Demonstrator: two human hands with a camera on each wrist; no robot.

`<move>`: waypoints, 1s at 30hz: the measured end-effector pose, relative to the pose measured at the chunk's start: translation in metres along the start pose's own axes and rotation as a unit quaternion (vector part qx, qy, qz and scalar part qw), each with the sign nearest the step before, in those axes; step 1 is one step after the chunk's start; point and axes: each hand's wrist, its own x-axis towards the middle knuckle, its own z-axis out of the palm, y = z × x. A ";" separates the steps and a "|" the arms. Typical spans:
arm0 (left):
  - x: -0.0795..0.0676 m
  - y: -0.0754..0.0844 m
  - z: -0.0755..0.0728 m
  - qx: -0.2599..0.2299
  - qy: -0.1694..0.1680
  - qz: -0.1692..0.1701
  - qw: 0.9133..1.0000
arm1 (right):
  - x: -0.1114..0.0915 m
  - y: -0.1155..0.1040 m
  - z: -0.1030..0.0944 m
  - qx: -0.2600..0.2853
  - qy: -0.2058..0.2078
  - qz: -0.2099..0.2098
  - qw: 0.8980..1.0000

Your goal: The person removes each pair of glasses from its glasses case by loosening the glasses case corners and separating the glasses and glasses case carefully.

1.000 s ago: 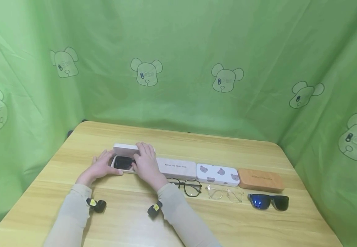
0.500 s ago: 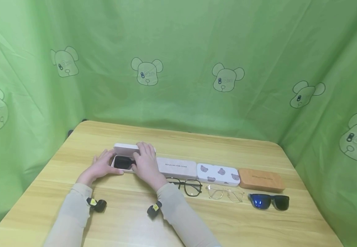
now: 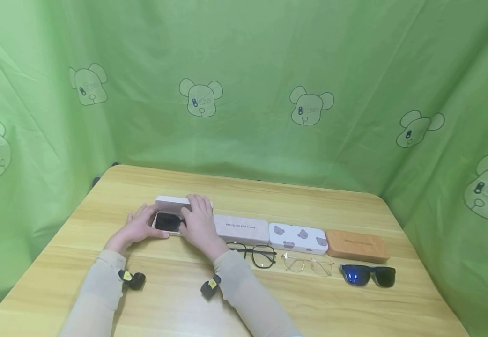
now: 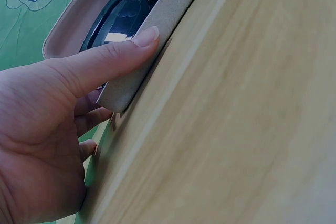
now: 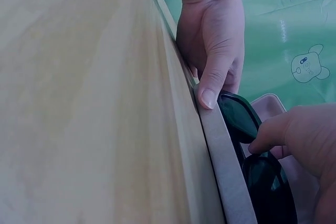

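An open glasses case (image 3: pixel 171 200) with a pale outside and pinkish lining stands at the left end of a row of cases, its lid raised. Dark sunglasses (image 3: pixel 167 222) lie inside it, lenses up. My left hand (image 3: pixel 136 226) grips the case's left end, the thumb (image 4: pixel 118 59) along the front wall and the other fingers behind. My right hand (image 3: pixel 202 227) reaches into the right part of the case. Its thumb and a finger pinch the sunglasses (image 5: pixel 270 184) at the bridge, while other fingers lie at the lid's edge, covering the case's right end.
To the right stand a closed grey case (image 3: pixel 240 228), a bear-print case (image 3: pixel 297 238) and an orange-brown case (image 3: pixel 357 245). Before them lie black-framed glasses (image 3: pixel 262 257), thin clear-lensed glasses (image 3: pixel 309 264) and blue-lensed sunglasses (image 3: pixel 368 275). A green curtain (image 3: pixel 252 150) surrounds the wooden table (image 3: pixel 336 309).
The sunglasses in the case have shifted slightly, and their left lens looks darker than a second ago. Both hands have stayed almost still.
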 end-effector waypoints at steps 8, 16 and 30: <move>0.000 -0.002 0.001 0.007 0.001 0.000 1.000 | 0.000 0.001 -0.001 0.019 0.011 -0.002 1.000; 0.001 -0.002 0.000 -0.001 0.000 0.001 1.000 | 0.000 0.001 -0.003 0.033 0.005 0.001 0.999; 0.000 -0.002 0.000 -0.007 -0.001 0.005 1.000 | 0.000 0.003 -0.016 0.095 0.012 0.004 0.995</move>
